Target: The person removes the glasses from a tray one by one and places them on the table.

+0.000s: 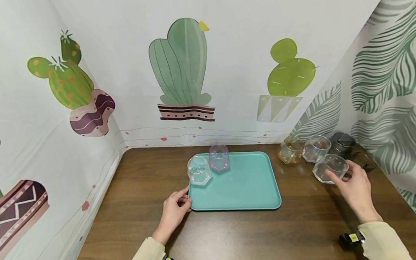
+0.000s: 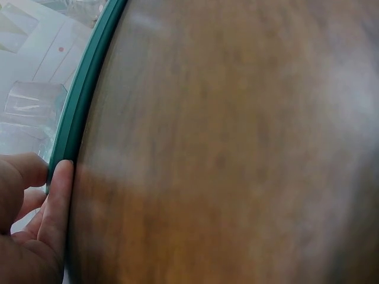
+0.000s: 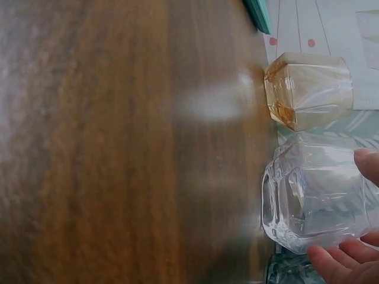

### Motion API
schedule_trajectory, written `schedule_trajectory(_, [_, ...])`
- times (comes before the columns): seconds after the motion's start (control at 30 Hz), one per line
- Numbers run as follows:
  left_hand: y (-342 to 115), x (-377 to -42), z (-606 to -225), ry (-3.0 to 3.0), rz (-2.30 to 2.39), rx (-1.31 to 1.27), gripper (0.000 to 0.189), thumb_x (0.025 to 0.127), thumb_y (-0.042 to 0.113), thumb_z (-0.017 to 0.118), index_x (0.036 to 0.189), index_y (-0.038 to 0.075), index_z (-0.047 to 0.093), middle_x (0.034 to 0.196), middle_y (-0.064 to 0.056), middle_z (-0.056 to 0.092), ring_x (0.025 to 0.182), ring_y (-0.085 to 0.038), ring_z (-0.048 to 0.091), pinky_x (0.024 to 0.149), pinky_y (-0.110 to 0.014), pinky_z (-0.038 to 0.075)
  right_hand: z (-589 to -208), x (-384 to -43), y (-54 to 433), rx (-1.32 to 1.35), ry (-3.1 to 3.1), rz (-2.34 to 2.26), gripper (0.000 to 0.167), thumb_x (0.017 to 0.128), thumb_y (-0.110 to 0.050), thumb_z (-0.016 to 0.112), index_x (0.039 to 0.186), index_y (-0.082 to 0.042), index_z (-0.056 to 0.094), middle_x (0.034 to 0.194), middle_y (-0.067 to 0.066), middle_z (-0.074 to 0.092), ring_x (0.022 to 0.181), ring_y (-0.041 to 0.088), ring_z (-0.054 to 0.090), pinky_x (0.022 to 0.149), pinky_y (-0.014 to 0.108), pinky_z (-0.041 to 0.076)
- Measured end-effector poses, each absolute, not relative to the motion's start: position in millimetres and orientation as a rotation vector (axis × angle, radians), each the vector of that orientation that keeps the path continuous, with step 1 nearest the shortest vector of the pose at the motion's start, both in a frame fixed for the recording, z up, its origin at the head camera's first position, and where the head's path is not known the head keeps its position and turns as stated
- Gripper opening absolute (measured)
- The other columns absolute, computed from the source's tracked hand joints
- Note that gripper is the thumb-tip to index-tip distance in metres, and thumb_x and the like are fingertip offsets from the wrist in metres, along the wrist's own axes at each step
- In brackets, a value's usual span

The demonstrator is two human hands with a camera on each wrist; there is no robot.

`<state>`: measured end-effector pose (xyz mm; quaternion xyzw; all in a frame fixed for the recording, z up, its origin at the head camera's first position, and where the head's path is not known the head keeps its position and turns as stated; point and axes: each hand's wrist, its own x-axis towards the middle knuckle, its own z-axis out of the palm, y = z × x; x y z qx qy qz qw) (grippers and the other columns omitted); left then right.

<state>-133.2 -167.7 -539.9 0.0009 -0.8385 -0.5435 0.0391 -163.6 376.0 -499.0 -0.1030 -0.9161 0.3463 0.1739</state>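
My right hand [image 1: 355, 187] grips a clear hexagonal-based glass [image 1: 327, 170] at the table's right side, thumb on the near side and fingers round the far side. The right wrist view shows this clear glass [image 3: 320, 195] between thumb and fingertips, its base close to the tabletop. On the left, my left hand [image 1: 176, 208] holds the near left corner of a turquoise tray [image 1: 239, 183]. In the left wrist view its fingertips [image 2: 62, 171] lie along the tray rim [image 2: 80, 100]. Another clear glass [image 1: 199, 171] and a pinkish-purple glass [image 1: 219, 159] stand at the tray's far left.
Beyond the gripped glass stand an amber glass [image 1: 291, 151], another clear glass [image 1: 316, 148] and a dark grey glass [image 1: 342, 143]. A brown glass [image 1: 366, 161] is partly hidden behind my right hand. Cactus-print cloth [image 1: 236, 65] walls the brown wooden table [image 1: 143, 168] at the back.
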Motion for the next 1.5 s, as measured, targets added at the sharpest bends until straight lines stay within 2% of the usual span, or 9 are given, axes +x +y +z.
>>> schedule_trajectory(0.17, [-167,-133,-539,-2.579,-1.666,0.0,0.045,0.092,-0.006,0.072,0.136,-0.001,0.067,0.095,-0.011,0.063,0.083,-0.016,0.067,0.062,-0.022,0.064,-498,-162,376,-0.296,-2.599,0.992,0.079,0.094,-0.024,0.077,0.148,0.018,0.037,0.131,0.04,0.046,0.111,0.051,0.056,0.064,-0.009,0.031])
schedule_trajectory(0.3, [-168,-134,-540,-2.577,-1.67,0.01,0.045,0.092,-0.006,0.072,0.137,-0.001,0.067,0.095,-0.011,0.063,0.083,-0.015,0.067,0.062,-0.022,0.065,-494,-160,374,-0.298,-2.583,0.992,0.079,0.093,-0.024,0.078,0.148,0.016,0.039,0.131,0.038,0.048,0.097,0.017,0.059,0.066,-0.009,0.033])
schedule_trajectory(0.4, [-169,-135,-541,-2.584,-1.667,0.019,0.046,0.092,-0.005,0.072,0.138,0.0,0.067,0.095,-0.01,0.063,0.084,-0.014,0.067,0.063,-0.022,0.065,-490,-156,372,-0.29,-2.558,0.983,0.075,0.093,-0.021,0.078,0.147,0.015,0.041,0.131,0.037,0.05,0.097,0.013,0.055,0.069,-0.009,0.033])
schedule_trajectory(0.53, [-170,-135,-542,-2.591,-1.656,0.027,0.047,0.092,-0.005,0.072,0.138,0.001,0.067,0.095,-0.01,0.063,0.084,-0.015,0.067,0.063,-0.022,0.065,-485,-150,369,-0.274,-2.544,0.963,0.073,0.095,-0.019,0.075,0.148,0.015,0.04,0.134,0.038,0.05,0.111,0.046,0.057,0.07,-0.009,0.029])
schedule_trajectory(0.63, [-171,-135,-543,-2.592,-1.651,0.021,0.047,0.092,-0.005,0.071,0.138,0.001,0.067,0.095,-0.01,0.063,0.084,-0.014,0.067,0.063,-0.022,0.065,-482,-147,364,-0.278,-2.526,0.957,0.072,0.095,-0.018,0.075,0.149,0.015,0.041,0.135,0.037,0.049,0.114,0.05,0.056,0.071,-0.008,0.028])
schedule_trajectory(0.9, [-171,-134,-543,-2.597,-1.648,0.031,0.047,0.091,-0.005,0.071,0.137,0.0,0.067,0.095,-0.01,0.063,0.083,-0.014,0.066,0.063,-0.022,0.065,-470,-142,346,-0.28,-2.424,0.937,0.067,0.09,-0.011,0.079,0.147,0.005,0.049,0.133,0.028,0.057,0.101,0.003,0.048,0.08,-0.002,0.033])
schedule_trajectory(1.13, [-171,-135,-545,-2.601,-1.644,0.016,0.046,0.092,-0.005,0.071,0.137,0.0,0.067,0.095,-0.01,0.063,0.083,-0.013,0.066,0.063,-0.022,0.065,-462,-141,324,-0.199,-2.398,0.975,0.067,0.088,-0.005,0.08,0.146,0.006,0.049,0.133,0.027,0.056,0.113,0.038,0.056,0.085,-0.004,0.034])
schedule_trajectory(1.33, [-170,-135,-545,-2.602,-1.637,0.013,0.047,0.091,-0.005,0.071,0.138,0.0,0.067,0.095,-0.009,0.063,0.082,-0.012,0.067,0.063,-0.022,0.065,-459,-143,306,-0.161,-2.441,1.001,0.066,0.09,-0.014,0.08,0.147,0.003,0.05,0.134,0.023,0.057,0.11,0.032,0.06,0.085,-0.006,0.034])
schedule_trajectory(1.5, [-169,-136,-543,-2.6,-1.625,-0.009,0.046,0.091,-0.005,0.071,0.137,-0.001,0.066,0.093,-0.009,0.063,0.081,-0.01,0.066,0.062,-0.021,0.064,-459,-145,289,-0.048,-2.433,1.055,0.068,0.089,-0.013,0.082,0.146,0.005,0.049,0.134,0.026,0.056,0.113,0.043,0.061,0.086,-0.004,0.034])
